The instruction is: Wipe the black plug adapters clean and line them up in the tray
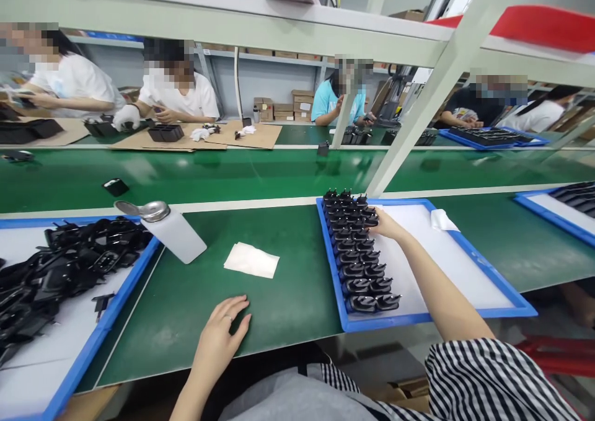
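Observation:
My right hand point(388, 226) reaches over a blue-rimmed white tray point(418, 319), its fingers against the top of several neat rows of black plastic parts point(360, 266). Whether those fingers grip a part, I cannot tell. My left hand point(220, 334) rests on the green bench top point(288, 303) near its front edge, fingers apart and holding nothing. The nearest thing to it is a folded white wipe point(251, 260). Farther left lies a loose heap of black plastic parts point(79, 253) in another blue-rimmed tray point(100, 334).
A clear bottle with a metal cap point(174, 235) lies on the bench, and a white cloth point(441, 221) sits on the right tray. A third blue tray point(553, 207) stands at the right. Beyond a green conveyor belt point(186, 176) and a pale frame post point(418, 105), several co-workers point(174, 83) sit at work.

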`<state>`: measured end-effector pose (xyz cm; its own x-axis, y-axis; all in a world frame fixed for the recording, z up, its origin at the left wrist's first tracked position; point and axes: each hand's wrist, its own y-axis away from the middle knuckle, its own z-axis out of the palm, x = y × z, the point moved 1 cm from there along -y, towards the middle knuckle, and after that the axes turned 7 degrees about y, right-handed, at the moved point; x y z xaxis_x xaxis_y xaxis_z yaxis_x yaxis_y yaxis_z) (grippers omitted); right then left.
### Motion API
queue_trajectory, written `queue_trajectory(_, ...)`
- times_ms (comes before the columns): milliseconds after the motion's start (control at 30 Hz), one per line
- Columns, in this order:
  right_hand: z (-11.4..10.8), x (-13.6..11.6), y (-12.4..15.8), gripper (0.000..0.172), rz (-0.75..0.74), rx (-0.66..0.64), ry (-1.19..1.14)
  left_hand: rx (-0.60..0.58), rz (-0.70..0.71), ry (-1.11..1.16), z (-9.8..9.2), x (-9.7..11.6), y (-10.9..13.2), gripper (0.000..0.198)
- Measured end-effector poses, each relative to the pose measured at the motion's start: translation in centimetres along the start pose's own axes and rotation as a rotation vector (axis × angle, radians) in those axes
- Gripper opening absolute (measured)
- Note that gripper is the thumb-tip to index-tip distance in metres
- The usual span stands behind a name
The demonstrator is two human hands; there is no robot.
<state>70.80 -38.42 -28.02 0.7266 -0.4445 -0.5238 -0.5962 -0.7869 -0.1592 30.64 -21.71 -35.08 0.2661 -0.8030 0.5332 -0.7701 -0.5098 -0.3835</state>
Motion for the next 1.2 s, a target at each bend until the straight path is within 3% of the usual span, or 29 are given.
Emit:
queue_trajectory(133, 0.7, 1.2, -0.5, 0.064, 0.001, 0.009, 0.035, 0.018, 0.047, -0.028, 0.0, -0.4, 0.1, 0.023)
queue_trajectory(300, 1.2, 2.7, -1.6, 0.033, -0.002, -0.055, 0.112, 0.024, 0.086, -0.052, 0.0, -0.5, 0.1, 0.022)
queue_trajectory(400, 1.2, 2.9, -2.5, 0.027, -0.004, -0.071, 0.143, 0.023, 0.079, -0.069, 0.0, -0.4, 0.1, 0.022)
queue_trajectory(467, 1.1, 3.0, -3.0, 0.032, -0.011, -0.083, 0.155, 0.018, 0.081, -0.084, 0.0, -0.4, 0.0, 0.022)
queue_trajectory(633, 0.6, 3.1, -3.3, 0.064, -0.004, -0.088, 0.172, 0.018, 0.068, -0.086, 0.1, -0.6, 0.1, 0.022)
queue_trajectory(867, 0.1, 3.2, -3.5, 0.088, -0.052, -0.189, 0.083, 0.001, 0.032, -0.067, 0.2, -0.7, 0.2, 0.024)
queue_trajectory(1067, -0.7, 2.6, -3.6, 0.101, -0.074, -0.303, -0.14, -0.014, 0.026, -0.08, 0.0, -0.6, 0.2, 0.023)
queue_trajectory(1200, -0.8, 2.0, -4.0, 0.097, -0.118, -0.258, -0.076, -0.024, 0.025, -0.096, 0.0, -0.8, 0.3, 0.022)
